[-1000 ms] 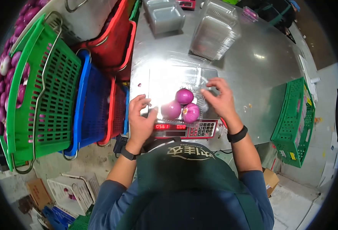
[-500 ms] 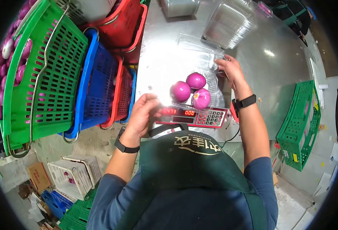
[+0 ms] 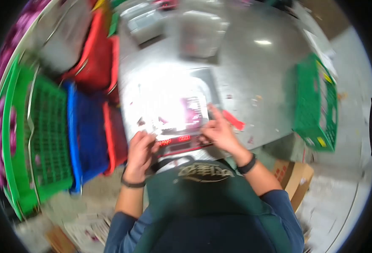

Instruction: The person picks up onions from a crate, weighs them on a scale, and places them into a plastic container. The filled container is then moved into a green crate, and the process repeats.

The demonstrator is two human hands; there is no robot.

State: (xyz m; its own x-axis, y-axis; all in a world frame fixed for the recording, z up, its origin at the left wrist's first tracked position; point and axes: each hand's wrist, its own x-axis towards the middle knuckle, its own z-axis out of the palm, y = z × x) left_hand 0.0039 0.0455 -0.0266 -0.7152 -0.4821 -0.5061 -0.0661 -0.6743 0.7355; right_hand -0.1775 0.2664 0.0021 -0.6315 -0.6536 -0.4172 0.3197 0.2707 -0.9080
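A clear plastic box sits on a weighing scale with a red lit display. Purple onions show blurrily through the box; strong glare washes out most of it, and its lid seems to lie over them. My left hand is by the box's front left corner, fingers curled and pressed together; anything between them cannot be made out. At the right edge of the box, my right hand has its index finger stretched along the side and its thumb apart, near the scale's front.
Stacked clear plastic boxes stand at the back of the metal table. Green, blue and red baskets line the left. A green crate is at the right, above a cardboard box.
The raised lid has come down over the onions. My right hand has moved from the back right of the box to its front right side. The view has shifted and blurred.
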